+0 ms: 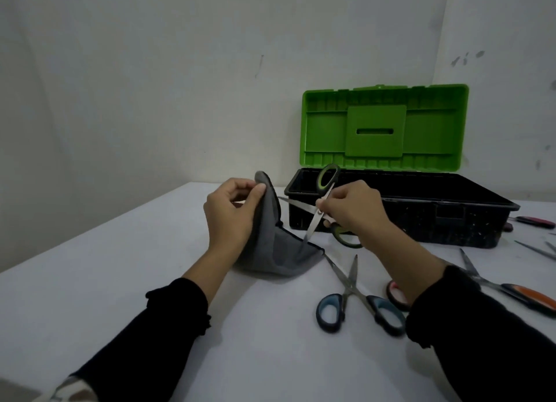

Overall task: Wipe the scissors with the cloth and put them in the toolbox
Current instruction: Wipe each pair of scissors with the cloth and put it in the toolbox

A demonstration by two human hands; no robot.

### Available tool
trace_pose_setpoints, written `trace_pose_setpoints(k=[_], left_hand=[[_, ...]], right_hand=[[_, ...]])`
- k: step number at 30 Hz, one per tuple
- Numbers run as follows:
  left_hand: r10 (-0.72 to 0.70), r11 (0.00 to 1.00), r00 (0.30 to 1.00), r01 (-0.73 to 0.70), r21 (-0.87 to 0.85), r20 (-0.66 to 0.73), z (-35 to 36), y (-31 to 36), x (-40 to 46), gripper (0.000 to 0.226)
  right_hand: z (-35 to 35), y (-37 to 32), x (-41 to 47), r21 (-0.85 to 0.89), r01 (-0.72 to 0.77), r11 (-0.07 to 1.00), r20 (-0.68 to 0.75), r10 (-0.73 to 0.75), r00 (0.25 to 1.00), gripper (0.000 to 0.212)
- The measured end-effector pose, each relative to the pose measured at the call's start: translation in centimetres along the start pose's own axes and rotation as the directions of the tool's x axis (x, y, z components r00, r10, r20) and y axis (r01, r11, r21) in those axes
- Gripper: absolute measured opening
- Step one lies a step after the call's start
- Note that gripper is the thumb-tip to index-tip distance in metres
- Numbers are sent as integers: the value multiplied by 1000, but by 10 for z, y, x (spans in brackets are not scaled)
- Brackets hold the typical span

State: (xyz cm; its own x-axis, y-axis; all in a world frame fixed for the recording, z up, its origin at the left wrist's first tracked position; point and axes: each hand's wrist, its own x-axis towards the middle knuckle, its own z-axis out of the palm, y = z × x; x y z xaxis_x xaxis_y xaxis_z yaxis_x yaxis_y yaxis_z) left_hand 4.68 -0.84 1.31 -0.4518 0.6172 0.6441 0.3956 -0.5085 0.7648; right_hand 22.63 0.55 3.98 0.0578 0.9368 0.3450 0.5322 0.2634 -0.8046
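Left hand (230,212) pinches grey cloth (270,245), lifted, lower fold resting on table (120,281). Right hand (352,212) grips green-handled scissors (319,212) near pivot, blades spread, one tip touching cloth. Toolbox (421,218) behind, lid raised. Blue-handled scissors (355,296) lying near right forearm.

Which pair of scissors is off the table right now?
The green-handled scissors, blades spread, held by the right hand in front of the toolbox. The blue-handled pair and orange-handled pair lie flat on the table.
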Motion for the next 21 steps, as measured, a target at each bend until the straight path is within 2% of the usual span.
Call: trace_pose_setpoints(k=[2,4,7,10,12,16,21], left_hand=[[40,999,999,-40,15,9,3,4,-4,6],[127,990,982,-133,40,143,6,5,-8,2],[279,931,885,-345,121,371,7,2,-9,8],[330,878,814,-451,162,477,3,-4,-4,20],[311,876,794,-453,167,523,1,-4,-1,21],[242,903,804,-391,176,543,1,-1,0,15],[231,886,810,-404,227,538,-4,-4,5,11]], right_hand=[[1,-5,-2,-91,31,995,43,-27,999,20],[1,-10,-6,-103,64,993,99,-54,994,22],[0,-12,-5,-101,102,990,130,-88,988,22],[0,-9,-2,-111,133,985,151,-116,982,22],[2,-7,-2,-112,149,982,161,-130,978,19],[4,-8,-6,-119,206,971,173,-184,968,19],[-5,-11,-6,-179,312,933,192,-278,941,19]])
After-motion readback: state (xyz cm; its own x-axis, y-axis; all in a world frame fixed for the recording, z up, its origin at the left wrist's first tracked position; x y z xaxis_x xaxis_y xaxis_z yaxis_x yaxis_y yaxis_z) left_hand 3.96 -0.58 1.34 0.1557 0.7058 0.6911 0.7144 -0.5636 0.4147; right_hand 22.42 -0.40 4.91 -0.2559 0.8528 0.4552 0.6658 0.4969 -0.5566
